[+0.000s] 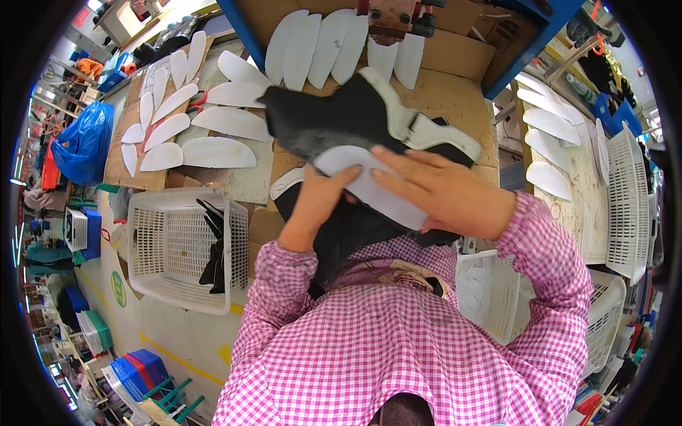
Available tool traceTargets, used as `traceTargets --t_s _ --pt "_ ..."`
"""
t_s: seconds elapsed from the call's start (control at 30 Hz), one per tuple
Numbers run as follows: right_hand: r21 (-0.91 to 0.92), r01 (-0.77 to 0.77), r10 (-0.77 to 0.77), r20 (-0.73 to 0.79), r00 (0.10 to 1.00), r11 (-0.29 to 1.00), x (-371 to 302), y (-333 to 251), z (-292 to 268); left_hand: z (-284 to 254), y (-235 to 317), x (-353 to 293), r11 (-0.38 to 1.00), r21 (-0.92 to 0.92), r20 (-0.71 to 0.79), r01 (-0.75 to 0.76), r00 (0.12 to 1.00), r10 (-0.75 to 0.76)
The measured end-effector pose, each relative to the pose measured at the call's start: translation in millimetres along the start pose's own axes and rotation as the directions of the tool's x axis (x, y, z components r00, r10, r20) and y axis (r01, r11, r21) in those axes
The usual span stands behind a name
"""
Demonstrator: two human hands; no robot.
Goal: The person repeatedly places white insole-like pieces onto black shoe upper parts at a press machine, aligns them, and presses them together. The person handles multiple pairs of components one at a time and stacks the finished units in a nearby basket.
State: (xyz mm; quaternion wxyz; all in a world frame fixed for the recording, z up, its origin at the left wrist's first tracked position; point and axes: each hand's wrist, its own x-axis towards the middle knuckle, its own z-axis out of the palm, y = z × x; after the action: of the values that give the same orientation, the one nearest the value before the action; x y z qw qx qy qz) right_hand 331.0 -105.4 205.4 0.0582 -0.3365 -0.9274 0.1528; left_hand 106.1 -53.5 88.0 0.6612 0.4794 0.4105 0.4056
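Note:
A smooth white half-moon piece [387, 195] lies across a black flexible piece with white trim [320, 117], which looks like a shoe upper. My left hand [312, 202] pinches both at their left end, thumb on top of the white piece and the other fingers mostly hidden below. My right hand [455, 192] rests on the white piece from the right, fingers stretched out over its surface. The white trim [383, 99] runs along the far right side of the black piece. More black material hangs down toward my lap.
White half-moon pieces [219, 152] lie in fans on cardboard at the left; others [291, 50] line the back. More pieces [548, 179] lie on the right-hand table. A machine part [394, 21] hangs at the back, between blue posts [241, 28]. A white basket [177, 298] holding black pieces stands at left.

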Motion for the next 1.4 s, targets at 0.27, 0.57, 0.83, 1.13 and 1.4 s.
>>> traceTargets --t_s 0.27,0.57,0.83,1.13,1.4 --pt "0.509 -0.353 0.583 -0.413 0.700 0.785 -86 28 38 -18 31 -10 0.894 -0.439 -0.187 -0.091 0.982 0.008" --pt "0.850 -0.309 0.686 -0.081 0.723 0.426 -76 46 93 -17 38 -20 0.969 -0.242 -0.050 -0.060 0.998 0.049" --pt "0.643 -0.454 0.707 -0.197 0.679 0.616 -68 45 76 -20 36 -35 0.988 0.075 -0.110 -0.132 0.984 0.140" --pt "0.091 -0.663 0.633 -0.417 0.652 0.743 -37 42 91 -37 -38 -18 0.959 0.221 -0.206 -0.179 0.952 0.226" --pt "0.009 -0.285 0.261 -0.430 0.864 0.958 43 -17 130 -38 -43 -19 0.960 0.218 -0.199 -0.178 0.954 0.223"
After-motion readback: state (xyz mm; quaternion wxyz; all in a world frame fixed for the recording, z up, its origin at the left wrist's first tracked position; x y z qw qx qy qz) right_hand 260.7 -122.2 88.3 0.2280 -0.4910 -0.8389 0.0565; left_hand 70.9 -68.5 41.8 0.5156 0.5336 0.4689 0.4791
